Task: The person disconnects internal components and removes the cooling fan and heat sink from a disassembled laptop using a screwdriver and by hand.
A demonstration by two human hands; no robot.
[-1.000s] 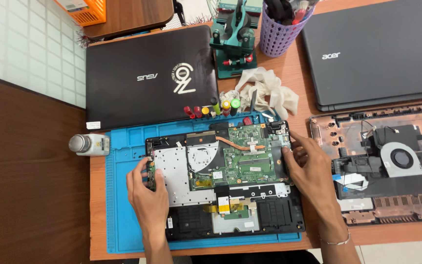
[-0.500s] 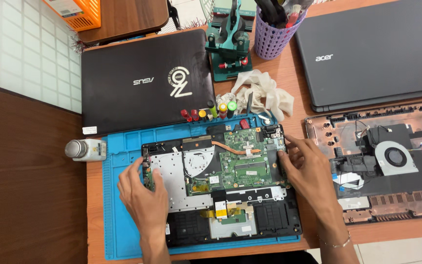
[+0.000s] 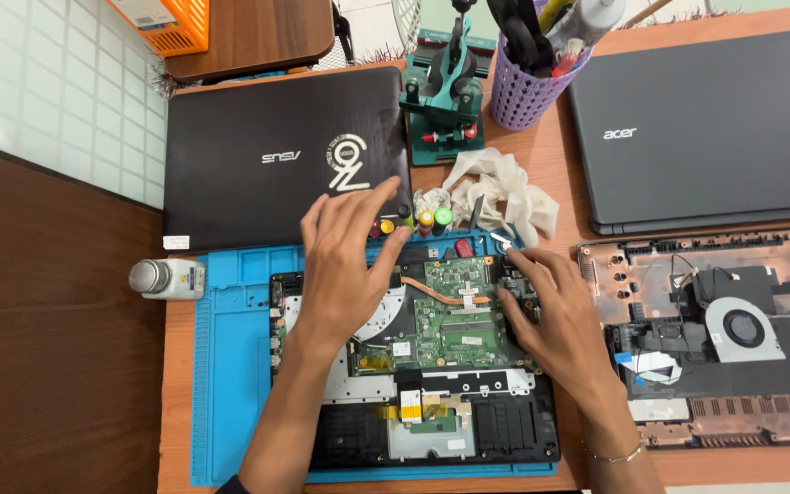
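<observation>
**Left hand leaves the board edge, reaches for the caps**

Head view — the left hand (image 3: 345, 261), a second ago gripping the left edge of the opened laptop (image 3: 413, 366), is now lifted and stretched toward the far edge of the blue mat (image 3: 230, 366). Its fingers are spread wide, holding nothing, the tips just by the row of coloured caps (image 3: 413, 221). So the work seems to have shifted from steadying to fetching. The right hand (image 3: 555, 316) stays on the right side of the green motherboard (image 3: 454, 316), fingers curled down; whether they pinch anything I cannot tell.

Count: two closed laptops at the desk's far edge — one opened chassis on the mat, one stripped base (image 3: 724, 329) at the right edge. One metal-capped bottle (image 3: 166, 277), left of the mat.
</observation>
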